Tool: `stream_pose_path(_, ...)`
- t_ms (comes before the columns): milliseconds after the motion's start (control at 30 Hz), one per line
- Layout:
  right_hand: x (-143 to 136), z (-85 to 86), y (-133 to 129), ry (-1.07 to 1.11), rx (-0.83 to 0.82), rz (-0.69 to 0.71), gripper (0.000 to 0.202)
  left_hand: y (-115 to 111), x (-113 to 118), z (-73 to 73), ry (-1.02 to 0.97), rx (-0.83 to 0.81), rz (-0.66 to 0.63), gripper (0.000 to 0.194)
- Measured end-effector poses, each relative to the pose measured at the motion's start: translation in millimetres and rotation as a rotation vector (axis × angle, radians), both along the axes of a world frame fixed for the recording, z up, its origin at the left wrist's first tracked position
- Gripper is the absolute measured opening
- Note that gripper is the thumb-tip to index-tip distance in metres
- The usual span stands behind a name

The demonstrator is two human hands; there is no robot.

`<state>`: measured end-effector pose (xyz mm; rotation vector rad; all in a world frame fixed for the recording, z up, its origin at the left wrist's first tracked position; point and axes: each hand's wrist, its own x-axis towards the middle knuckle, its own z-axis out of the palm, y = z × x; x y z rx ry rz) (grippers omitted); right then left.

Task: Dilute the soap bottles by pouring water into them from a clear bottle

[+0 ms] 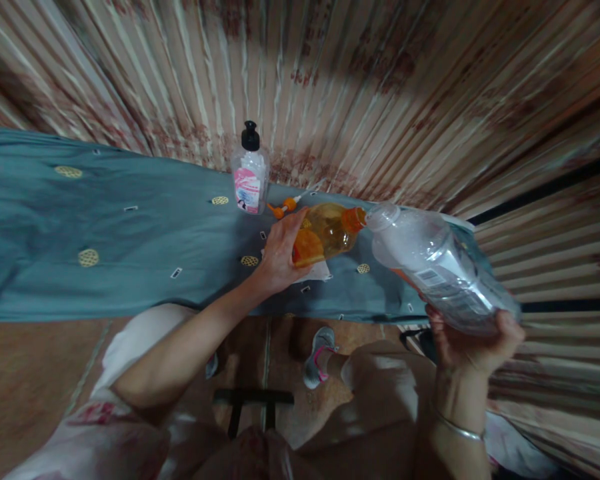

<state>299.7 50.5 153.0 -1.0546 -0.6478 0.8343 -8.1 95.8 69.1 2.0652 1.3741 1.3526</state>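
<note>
My left hand (281, 252) is wrapped round an orange see-through bottle (330, 233), tilted with its neck to the right. In my right hand (473, 343) is a large clear plastic bottle (440, 267), gripped near its base and tipped so its mouth meets the orange bottle's neck. Whether liquid passes between them is too small to tell. Behind my left hand an orange pump top (286, 207) with a thin tube lies on the cloth. A clear bottle with a black pump and pink label (249, 180) stands upright to its left.
A teal patterned cloth (145, 233) covers the narrow table. Pleated curtains (300, 87) hang right behind it and on the right side. Something white and flat (320, 271) lies under the orange bottle. Below the front edge are my legs, a grey shoe (320, 357) and a dark metal bar (253, 397).
</note>
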Motion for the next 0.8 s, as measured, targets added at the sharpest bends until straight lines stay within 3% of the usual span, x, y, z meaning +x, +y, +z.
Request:
stream_pose_path(533,-2.5,1.3,0.0,-0.028,0.028,0.007,0.047,-0.7,0.1,3.6,0.011,-0.034,0.001,0.106)
stream_pose_path(800,-0.5,1.1,-0.7,0.005,-0.001,-0.007,0.053,-0.7,0.7,3.9,0.006,-0.032,0.002,0.106)
